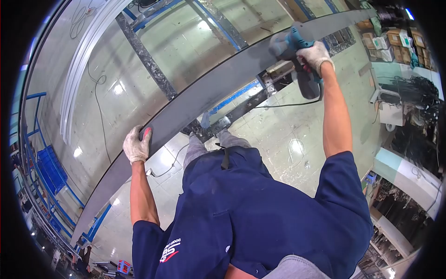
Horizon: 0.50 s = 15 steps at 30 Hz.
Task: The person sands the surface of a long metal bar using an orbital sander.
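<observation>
A long grey board (204, 93) runs across the view from lower left to upper right, its ends curved by the lens. My right hand (317, 56), in a white work glove, is closed round the handle of a teal and black power sander (297, 39). The sander's round head sits on the board's right part, slightly blurred, and a dark bag-like part hangs below the grip. My left hand (136, 145), gloved with a reddish thumb tip, grips the board farther left. Its fingers lie at the far edge, partly hidden, with the thumb on the face.
Dark, paint-spotted supports (146, 58) with blue bars stand under the board. The sander's black cord (290, 105) trails left. White strips (86, 65) and a blue crate (51, 168) lie to the left. Cartons (397, 39) and bundled black cables (420, 100) are at right.
</observation>
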Available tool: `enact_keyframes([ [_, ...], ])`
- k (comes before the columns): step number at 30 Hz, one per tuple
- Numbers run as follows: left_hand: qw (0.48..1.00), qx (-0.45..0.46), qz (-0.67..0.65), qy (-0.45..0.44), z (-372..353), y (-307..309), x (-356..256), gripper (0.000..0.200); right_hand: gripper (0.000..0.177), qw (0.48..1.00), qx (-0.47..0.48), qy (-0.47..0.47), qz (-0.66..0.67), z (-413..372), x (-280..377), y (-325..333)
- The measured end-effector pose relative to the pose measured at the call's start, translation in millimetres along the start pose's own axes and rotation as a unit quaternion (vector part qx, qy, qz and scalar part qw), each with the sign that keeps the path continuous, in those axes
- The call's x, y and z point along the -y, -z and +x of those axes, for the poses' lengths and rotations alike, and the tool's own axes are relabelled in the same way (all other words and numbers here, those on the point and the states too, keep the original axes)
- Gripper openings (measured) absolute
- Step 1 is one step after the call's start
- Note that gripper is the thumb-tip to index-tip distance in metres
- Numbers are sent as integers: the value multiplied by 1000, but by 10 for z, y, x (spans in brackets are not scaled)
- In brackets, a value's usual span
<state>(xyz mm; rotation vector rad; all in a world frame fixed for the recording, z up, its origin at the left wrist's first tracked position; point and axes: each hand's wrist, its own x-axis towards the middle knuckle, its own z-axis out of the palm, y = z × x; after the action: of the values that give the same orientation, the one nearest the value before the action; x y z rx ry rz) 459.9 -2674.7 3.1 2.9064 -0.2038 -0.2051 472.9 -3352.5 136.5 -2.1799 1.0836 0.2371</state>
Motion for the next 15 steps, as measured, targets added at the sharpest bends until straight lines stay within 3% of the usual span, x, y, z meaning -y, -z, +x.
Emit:
enact_keyframes([
  [4, 1000, -2, -9, -2, 3, 14, -8, 49, 26, 998, 43, 35, -26, -281, 116, -98],
  [15, 1000, 9, -7, 4, 1, 20, -1, 49, 19, 996, -13, -61, 61, 416, -146, 176],
])
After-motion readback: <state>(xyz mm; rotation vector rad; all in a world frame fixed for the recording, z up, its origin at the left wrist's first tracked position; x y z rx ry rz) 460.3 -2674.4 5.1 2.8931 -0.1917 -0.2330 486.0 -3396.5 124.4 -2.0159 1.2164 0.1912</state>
